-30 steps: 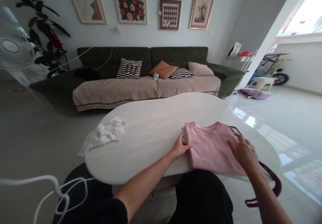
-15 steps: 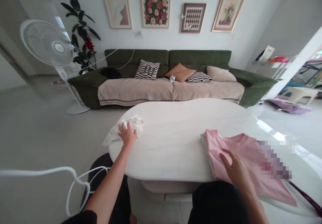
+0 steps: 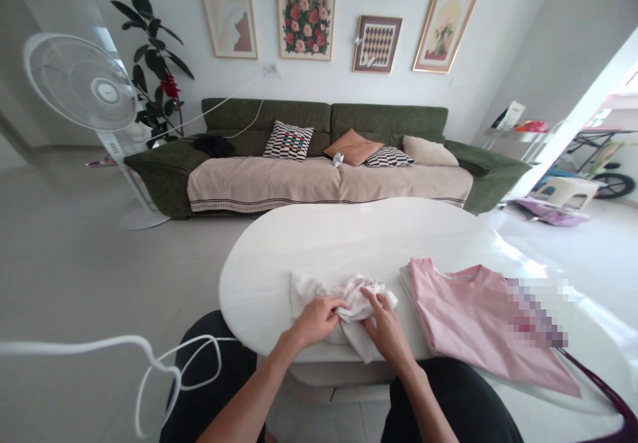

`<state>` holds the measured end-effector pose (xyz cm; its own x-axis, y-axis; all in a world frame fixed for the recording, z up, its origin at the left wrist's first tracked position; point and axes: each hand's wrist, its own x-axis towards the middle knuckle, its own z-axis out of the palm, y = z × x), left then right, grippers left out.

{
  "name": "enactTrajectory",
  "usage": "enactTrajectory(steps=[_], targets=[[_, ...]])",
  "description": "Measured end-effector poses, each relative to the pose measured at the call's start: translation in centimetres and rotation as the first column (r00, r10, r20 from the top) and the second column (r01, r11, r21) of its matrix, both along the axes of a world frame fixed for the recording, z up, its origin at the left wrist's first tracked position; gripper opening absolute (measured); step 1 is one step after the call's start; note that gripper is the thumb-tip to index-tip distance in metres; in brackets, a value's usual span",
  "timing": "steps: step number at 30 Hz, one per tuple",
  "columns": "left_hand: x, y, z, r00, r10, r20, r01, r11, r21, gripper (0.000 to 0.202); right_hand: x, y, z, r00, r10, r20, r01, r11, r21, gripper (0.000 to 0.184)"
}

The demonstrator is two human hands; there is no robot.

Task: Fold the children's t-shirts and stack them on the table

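Observation:
A crumpled white cloth garment [image 3: 306, 290] lies near the front edge of the white table [image 3: 259, 250], one end hanging toward me. My left hand [image 3: 319, 319] pinches its near left side, thumb and fingers closed on the fabric. On its right side, my right hand [image 3: 383, 327] has thumb and fingers around a bunched fold. The garment's exact kind cannot be made out. To the right lies a folded pink T-shirt [image 3: 478, 323], flat on top of a paler folded cloth [image 3: 406, 283], apart from both hands.
A dark strap [image 3: 593, 383] runs off the table's right side. White cable [image 3: 199, 343] loops over my left knee. Beyond the table stands a green sofa [image 3: 269, 117] with cushions, and a white fan [image 3: 80, 84] stands at the left.
The white garment has moved from the table's left end to the middle front, with my left hand. My right hand has left the pink T-shirt and now grips the white garment too.

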<state>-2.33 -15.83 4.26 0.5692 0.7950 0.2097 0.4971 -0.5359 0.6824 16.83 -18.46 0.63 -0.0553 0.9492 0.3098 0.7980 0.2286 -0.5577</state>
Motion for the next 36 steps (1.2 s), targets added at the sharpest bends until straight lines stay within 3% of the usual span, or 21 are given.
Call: enactTrajectory(steps=[4,7,9,11,13,16,19,21,24,27,28,30,32,34,36], targets=[[-0.8,1.0,2.1,0.969,0.238,0.066,-0.240,0.970,0.032,0.036,1.5,-1.0,1.3,0.995,-0.090,0.041,0.094,0.988,-0.121,0.022],[-1.5,2.1,5.5,0.908,0.348,0.233,-0.370,0.927,0.058,0.034,2.6,-1.5,3.0,0.991,-0.133,-0.015,0.132,0.989,-0.065,0.022],[-1.4,1.8,8.2,0.849,0.357,0.390,-0.410,0.910,0.061,0.030,2.5,-1.8,3.9,0.985,-0.143,-0.099,0.143,0.990,-0.008,0.031],[-0.5,0.7,10.8,0.818,0.292,0.496,-0.351,0.936,0.027,0.025,1.2,-2.3,4.2,0.980,-0.085,-0.181,0.087,0.996,0.003,0.058],[0.8,-0.9,13.0,0.823,0.173,0.541,-0.195,0.981,-0.018,0.023,-0.9,-2.7,4.0,0.970,0.012,-0.243,-0.017,1.000,-0.020,0.076],[2.0,-2.8,15.2,0.796,0.035,0.604,-0.022,0.999,-0.028,0.023,-3.7,-2.9,3.0,0.935,0.061,-0.349,-0.091,0.993,-0.069,0.058],[0.4,-2.6,16.3,0.686,0.116,0.718,-0.134,0.990,-0.032,0.020,-3.5,-2.8,3.3,0.883,0.002,-0.469,-0.043,0.996,-0.078,0.036],[-2.1,-1.6,16.8,0.566,0.233,0.791,-0.278,0.957,-0.084,0.020,-1.8,-3.1,4.9,0.848,-0.015,-0.530,-0.009,0.999,-0.043,0.028],[-6.0,-0.4,17.4,0.379,0.335,0.862,-0.463,0.876,-0.137,0.022,1.2,-4.8,9.4,0.815,-0.061,-0.577,0.129,0.989,0.077,0.028],[-8.4,-0.7,18.2,0.283,0.308,0.909,-0.607,0.791,-0.079,0.019,3.1,-7.2,14.5,0.800,-0.150,-0.581,0.356,0.899,0.257,0.024],[-8.8,-0.9,18.4,0.284,0.288,0.914,-0.652,0.758,-0.036,0.018,3.4,-7.8,16.0,0.808,-0.159,-0.568,0.377,0.879,0.291,0.024],[-9.4,-0.8,18.5,0.338,0.271,0.901,-0.736,0.673,0.074,0.019,3.5,-7.9,18.1,0.853,-0.104,-0.512,0.281,0.918,0.281,0.025],[-9.8,0.3,18.0,0.467,0.330,0.820,-0.763,0.620,0.185,0.021,3.2,-6.6,19.2,0.881,0.003,-0.473,0.136,0.956,0.261,0.026],[-10.1,2.6,17.1,0.637,0.452,0.625,-0.712,0.656,0.251,0.022,2.6,-4.0,19.7,0.873,0.073,-0.482,0.086,0.950,0.300,0.028],[-10.3,5.4,16.2,0.722,0.568,0.395,-0.679,0.693,0.243,0.021,1.7,-1.1,20.3,0.854,0.094,-0.512,0.129,0.915,0.383,0.031]])
